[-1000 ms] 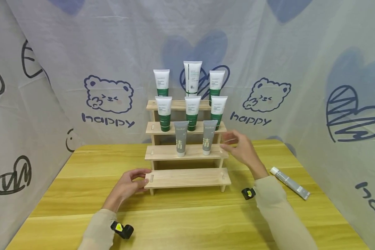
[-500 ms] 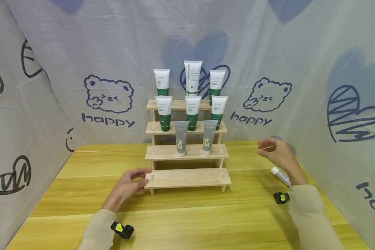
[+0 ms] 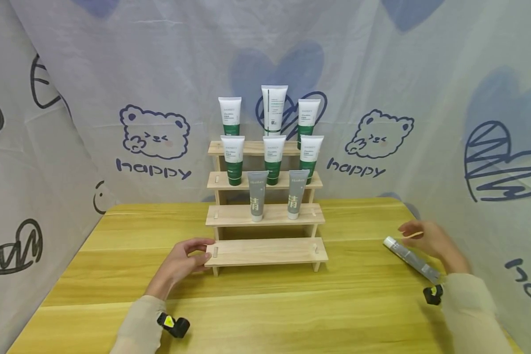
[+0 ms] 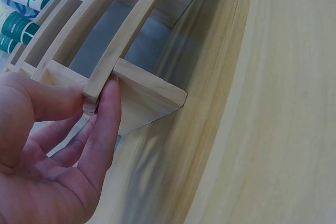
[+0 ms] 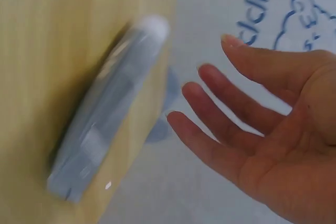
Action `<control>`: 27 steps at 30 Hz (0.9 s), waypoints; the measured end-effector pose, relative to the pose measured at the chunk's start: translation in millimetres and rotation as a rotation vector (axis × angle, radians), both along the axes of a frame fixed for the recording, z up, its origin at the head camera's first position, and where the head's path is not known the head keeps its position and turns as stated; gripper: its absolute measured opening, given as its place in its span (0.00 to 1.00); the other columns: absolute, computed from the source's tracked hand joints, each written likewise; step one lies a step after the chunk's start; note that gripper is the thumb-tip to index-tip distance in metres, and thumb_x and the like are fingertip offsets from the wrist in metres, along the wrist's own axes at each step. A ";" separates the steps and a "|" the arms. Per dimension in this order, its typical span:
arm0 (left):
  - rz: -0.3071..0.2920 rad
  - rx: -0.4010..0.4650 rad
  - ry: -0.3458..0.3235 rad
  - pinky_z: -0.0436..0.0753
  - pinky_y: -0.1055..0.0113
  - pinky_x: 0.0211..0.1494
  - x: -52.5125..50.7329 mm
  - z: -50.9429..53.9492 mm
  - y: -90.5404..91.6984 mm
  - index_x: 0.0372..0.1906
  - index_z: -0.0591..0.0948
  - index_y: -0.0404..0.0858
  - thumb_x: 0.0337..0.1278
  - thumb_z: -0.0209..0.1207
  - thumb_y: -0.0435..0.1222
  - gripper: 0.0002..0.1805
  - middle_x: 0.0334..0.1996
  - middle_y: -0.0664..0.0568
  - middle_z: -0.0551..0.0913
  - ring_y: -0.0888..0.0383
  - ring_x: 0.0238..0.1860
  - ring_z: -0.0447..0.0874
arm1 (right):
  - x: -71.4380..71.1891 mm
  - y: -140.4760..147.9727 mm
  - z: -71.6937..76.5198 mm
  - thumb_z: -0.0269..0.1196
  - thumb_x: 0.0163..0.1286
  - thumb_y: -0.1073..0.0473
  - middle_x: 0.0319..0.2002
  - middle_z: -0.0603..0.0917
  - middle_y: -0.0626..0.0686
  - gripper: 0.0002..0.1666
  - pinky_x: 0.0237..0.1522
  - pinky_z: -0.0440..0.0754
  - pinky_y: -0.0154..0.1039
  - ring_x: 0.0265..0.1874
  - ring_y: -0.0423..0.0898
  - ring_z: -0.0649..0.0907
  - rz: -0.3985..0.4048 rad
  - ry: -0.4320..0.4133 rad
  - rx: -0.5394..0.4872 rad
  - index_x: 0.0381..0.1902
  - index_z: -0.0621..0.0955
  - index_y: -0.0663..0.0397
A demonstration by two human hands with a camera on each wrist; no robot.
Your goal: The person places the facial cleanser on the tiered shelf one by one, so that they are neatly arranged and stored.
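Note:
My left hand [image 3: 183,260] pinches the left end of the lowest shelf of a wooden tiered stand [image 3: 265,251]; the left wrist view shows thumb and fingers on the shelf end [image 4: 97,85]. My right hand [image 3: 433,243] is above the table's right side, fingers spread and holding nothing. Close by, a grey tube [image 3: 411,259] with a white cap lies flat on the table; in the right wrist view this tube [image 5: 105,114] is apart from the fingers. Two grey tubes, one left [image 3: 257,194] and one right [image 3: 297,192], stand cap-down on the second-lowest shelf.
Three white-and-green tubes, such as the middle one [image 3: 273,160], stand on the shelf above. Three more, including a taller white tube [image 3: 274,110], stand on the top shelf. A printed cloth [image 3: 159,59] surrounds the wooden table [image 3: 265,314] at the back and sides.
My right hand has moved from the right side of the stand outward to the right and down to the lying grey tube. My left hand stays on the lowest shelf.

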State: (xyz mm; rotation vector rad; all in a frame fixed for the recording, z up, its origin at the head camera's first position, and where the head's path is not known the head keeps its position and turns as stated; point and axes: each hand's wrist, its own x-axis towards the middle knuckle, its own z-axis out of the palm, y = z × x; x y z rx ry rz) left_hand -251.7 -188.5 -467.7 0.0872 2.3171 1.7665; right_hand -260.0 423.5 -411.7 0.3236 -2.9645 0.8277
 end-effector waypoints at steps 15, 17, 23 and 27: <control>-0.004 0.004 0.005 0.92 0.64 0.50 -0.7 -0.2 -0.4 0.68 0.77 0.34 0.70 0.60 0.30 0.23 0.60 0.37 0.77 0.57 0.44 0.82 | 0.4 16.3 -26.3 0.66 0.62 0.76 0.54 0.82 0.75 0.16 0.38 0.88 0.42 0.46 0.65 0.87 0.040 -0.171 0.006 0.48 0.86 0.69; -0.007 0.008 0.006 0.92 0.64 0.49 -0.7 -0.2 -0.6 0.68 0.77 0.33 0.70 0.60 0.30 0.23 0.59 0.37 0.77 0.58 0.44 0.82 | 0.7 15.4 -26.8 0.66 0.61 0.76 0.55 0.82 0.76 0.16 0.37 0.88 0.42 0.45 0.65 0.87 0.040 -0.171 0.012 0.48 0.86 0.69; -0.007 0.011 0.006 0.92 0.64 0.49 -0.8 -0.4 -0.2 0.68 0.77 0.33 0.70 0.60 0.29 0.23 0.59 0.37 0.77 0.58 0.44 0.82 | 3.4 12.9 -29.0 0.65 0.59 0.79 0.54 0.80 0.79 0.17 0.30 0.83 0.34 0.37 0.56 0.86 0.068 -0.138 0.007 0.47 0.85 0.73; -0.003 0.012 0.004 0.92 0.64 0.49 -0.6 -0.8 0.1 0.67 0.77 0.33 0.70 0.60 0.29 0.23 0.58 0.37 0.77 0.57 0.43 0.83 | 3.8 11.6 -29.8 0.64 0.58 0.80 0.57 0.77 0.82 0.17 0.31 0.84 0.34 0.37 0.59 0.86 0.077 -0.116 0.023 0.47 0.85 0.74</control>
